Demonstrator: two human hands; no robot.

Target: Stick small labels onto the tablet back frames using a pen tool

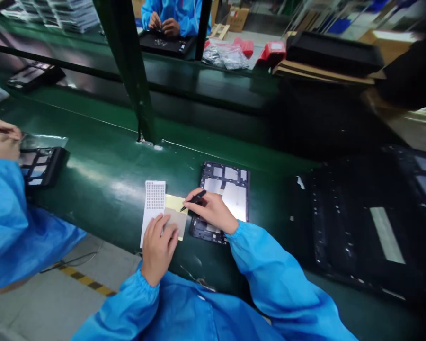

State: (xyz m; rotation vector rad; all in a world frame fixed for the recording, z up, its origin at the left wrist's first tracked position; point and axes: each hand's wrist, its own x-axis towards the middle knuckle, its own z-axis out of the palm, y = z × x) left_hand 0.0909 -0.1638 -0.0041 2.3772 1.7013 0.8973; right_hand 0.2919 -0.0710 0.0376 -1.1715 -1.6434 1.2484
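My left hand (159, 246) lies flat, fingers spread, on a white sheet (154, 203) of small dotted stickers and a yellowish sheet (175, 206) beside it, at the near edge of the green belt. My right hand (211, 210) pinches black tweezers (194, 200), their tip over the yellowish sheet. Just behind my right hand lies a black tablet frame (227, 184) with silvery panels, flat on the belt.
A co-worker's blue sleeve (17, 227) and hands are at the left over another black frame (40, 166). A green post (135, 71) rises from the belt (102, 175). A stack of black trays (362, 222) fills the right. Another person (170, 19) works across the line.
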